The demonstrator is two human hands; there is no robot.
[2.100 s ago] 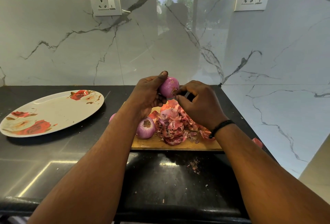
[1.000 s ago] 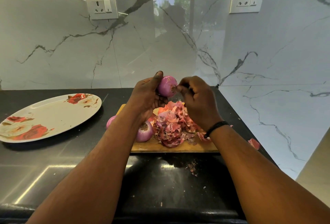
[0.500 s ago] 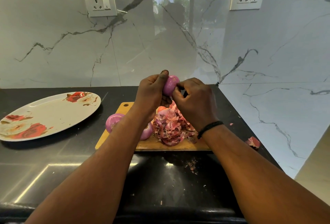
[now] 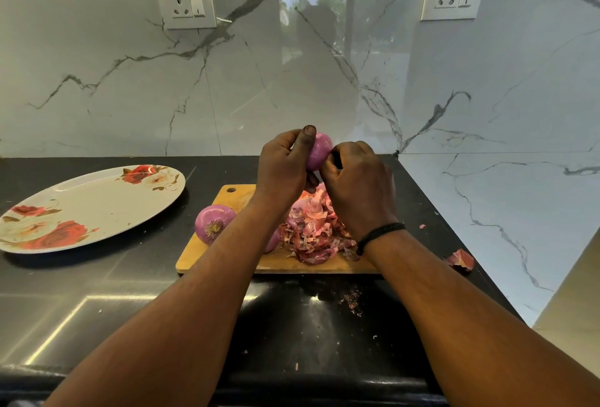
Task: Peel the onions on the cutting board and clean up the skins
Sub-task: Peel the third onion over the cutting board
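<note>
Here the smooth purple onion (image 4: 319, 150) sits gripped by left hand (image 4: 283, 170), right hand (image 4: 356, 181) pinching it.

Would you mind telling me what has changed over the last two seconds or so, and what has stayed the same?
The left hand still grips the onion above the cutting board, thumb now wrapped higher over it. The right hand has closed in against the onion's right end, covering more of it. The camera shifted, uncovering another onion on the board. The skin pile, the floral plate and the stray skin stayed put.
</note>
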